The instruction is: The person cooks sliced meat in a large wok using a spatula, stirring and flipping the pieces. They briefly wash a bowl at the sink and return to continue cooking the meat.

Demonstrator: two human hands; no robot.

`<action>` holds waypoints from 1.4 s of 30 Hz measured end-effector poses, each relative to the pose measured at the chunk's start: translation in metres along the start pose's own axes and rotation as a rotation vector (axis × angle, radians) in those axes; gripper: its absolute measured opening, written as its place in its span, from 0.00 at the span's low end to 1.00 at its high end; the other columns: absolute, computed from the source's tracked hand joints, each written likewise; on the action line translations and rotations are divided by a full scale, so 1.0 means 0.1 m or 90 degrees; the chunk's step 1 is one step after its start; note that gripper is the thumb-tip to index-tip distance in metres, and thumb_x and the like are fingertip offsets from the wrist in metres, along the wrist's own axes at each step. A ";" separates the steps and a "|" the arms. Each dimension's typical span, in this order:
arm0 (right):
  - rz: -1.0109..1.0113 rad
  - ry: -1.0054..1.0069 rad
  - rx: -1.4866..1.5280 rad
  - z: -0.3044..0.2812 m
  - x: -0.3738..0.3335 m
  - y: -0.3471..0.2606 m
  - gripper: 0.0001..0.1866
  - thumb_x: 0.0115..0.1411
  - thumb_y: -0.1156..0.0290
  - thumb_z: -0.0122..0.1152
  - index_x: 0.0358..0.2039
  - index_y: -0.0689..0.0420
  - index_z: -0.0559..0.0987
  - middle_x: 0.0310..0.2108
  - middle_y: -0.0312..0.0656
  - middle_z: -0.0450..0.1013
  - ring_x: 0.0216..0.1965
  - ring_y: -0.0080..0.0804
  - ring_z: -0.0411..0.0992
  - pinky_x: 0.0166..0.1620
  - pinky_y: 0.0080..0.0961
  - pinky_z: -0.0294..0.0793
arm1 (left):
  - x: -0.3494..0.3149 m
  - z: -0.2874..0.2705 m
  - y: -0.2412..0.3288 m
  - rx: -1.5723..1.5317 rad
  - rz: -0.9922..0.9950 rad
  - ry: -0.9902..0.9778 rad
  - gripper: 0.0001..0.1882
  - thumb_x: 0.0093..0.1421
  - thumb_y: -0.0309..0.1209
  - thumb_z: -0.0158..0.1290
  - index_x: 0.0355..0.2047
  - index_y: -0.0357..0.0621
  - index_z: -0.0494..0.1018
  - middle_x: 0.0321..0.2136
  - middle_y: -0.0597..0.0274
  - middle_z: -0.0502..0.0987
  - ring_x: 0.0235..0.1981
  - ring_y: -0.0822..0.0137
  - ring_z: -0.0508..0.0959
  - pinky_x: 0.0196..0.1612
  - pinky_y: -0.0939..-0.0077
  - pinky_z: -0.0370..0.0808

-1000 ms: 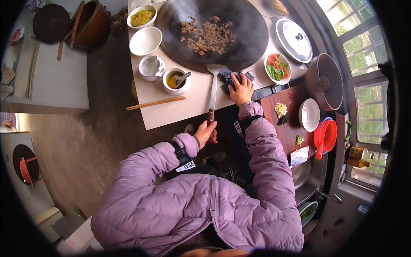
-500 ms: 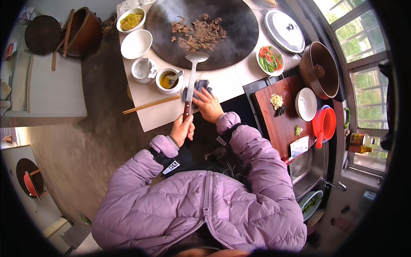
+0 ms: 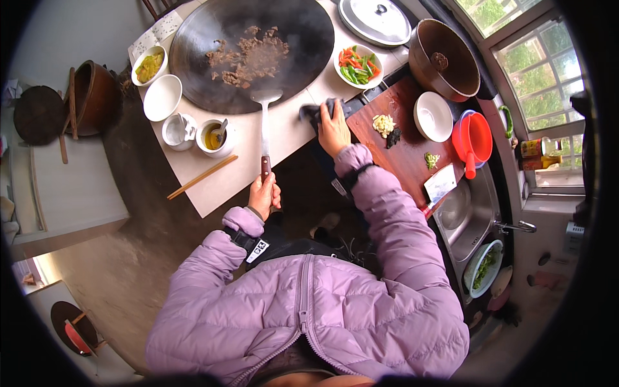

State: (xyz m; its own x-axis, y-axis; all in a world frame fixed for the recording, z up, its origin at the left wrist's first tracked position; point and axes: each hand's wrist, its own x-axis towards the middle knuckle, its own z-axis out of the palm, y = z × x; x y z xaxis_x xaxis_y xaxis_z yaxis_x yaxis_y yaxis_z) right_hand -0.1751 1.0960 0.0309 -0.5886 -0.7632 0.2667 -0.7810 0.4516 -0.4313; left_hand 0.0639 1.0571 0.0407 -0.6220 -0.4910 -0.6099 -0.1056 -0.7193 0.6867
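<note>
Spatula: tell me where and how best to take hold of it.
Take the spatula by its brown handle, probably best from the person's side, where the left hand grips it: the long shaft points that way, while the metal head lies over the near edge of the wok.

Person's left hand (image 3: 263, 195) grips spatula (image 3: 265, 132), blade at wok's (image 3: 306, 71) near rim. Right hand (image 3: 335, 133) on dark cloth (image 3: 312, 115) at counter (image 3: 200, 201) edge. Browned meat (image 3: 251, 58) in wok, steaming.
</note>
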 end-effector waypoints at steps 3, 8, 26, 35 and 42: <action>0.161 -0.080 -0.167 0.30 0.11 -0.01 0.32 0.45 0.78 0.51 0.53 0.64 0.57 0.55 0.63 0.46 0.55 0.53 0.52 0.52 0.39 0.60 | 0.02 0.01 -0.03 0.028 0.004 0.006 0.13 0.59 0.42 0.43 0.29 0.46 0.58 0.11 0.65 0.61 0.07 0.74 0.61 0.10 0.78 0.62; 0.039 -0.046 -0.122 0.16 -0.41 0.12 0.31 0.43 0.81 0.47 0.52 0.64 0.58 0.53 0.61 0.51 0.53 0.52 0.55 0.54 0.34 0.57 | 0.11 -0.04 -0.07 0.030 -0.008 -0.037 0.13 0.60 0.42 0.41 0.30 0.46 0.57 0.13 0.64 0.62 0.09 0.72 0.62 0.12 0.76 0.65; 0.244 0.092 -0.144 -1.55 -3.40 0.82 0.25 0.40 0.79 0.51 0.45 0.59 0.68 0.48 0.50 0.61 0.50 0.44 0.60 0.53 0.37 0.59 | 0.41 -0.12 -0.22 0.169 -0.144 -0.141 0.19 0.58 0.45 0.43 0.43 0.48 0.59 0.34 0.51 0.70 0.30 0.57 0.74 0.31 0.62 0.74; 0.351 0.246 -0.213 -2.03 -3.82 1.64 0.24 0.45 0.72 0.49 0.46 0.62 0.66 0.49 0.54 0.58 0.50 0.47 0.58 0.50 0.40 0.57 | -0.09 -0.38 -0.52 0.235 -0.102 0.101 0.32 0.54 0.54 0.43 0.53 0.50 0.53 0.43 0.53 0.66 0.39 0.54 0.69 0.42 0.58 0.68; 0.223 0.157 -0.111 -2.00 -3.68 1.95 0.30 0.48 0.66 0.51 0.53 0.56 0.59 0.56 0.47 0.53 0.58 0.43 0.49 0.57 0.42 0.47 | -0.44 -0.03 -1.04 0.269 -0.178 0.180 0.20 0.57 0.49 0.40 0.44 0.51 0.63 0.37 0.57 0.70 0.36 0.56 0.71 0.39 0.59 0.70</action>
State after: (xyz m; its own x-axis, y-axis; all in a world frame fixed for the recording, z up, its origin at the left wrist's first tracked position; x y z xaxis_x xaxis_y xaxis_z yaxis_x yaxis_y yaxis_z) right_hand -0.1522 1.5570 0.0209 -0.8386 -0.4282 0.3368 -0.5377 0.7499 -0.3855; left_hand 0.1040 1.1521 -0.0052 -0.3005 -0.4647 -0.8329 -0.5727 -0.6105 0.5472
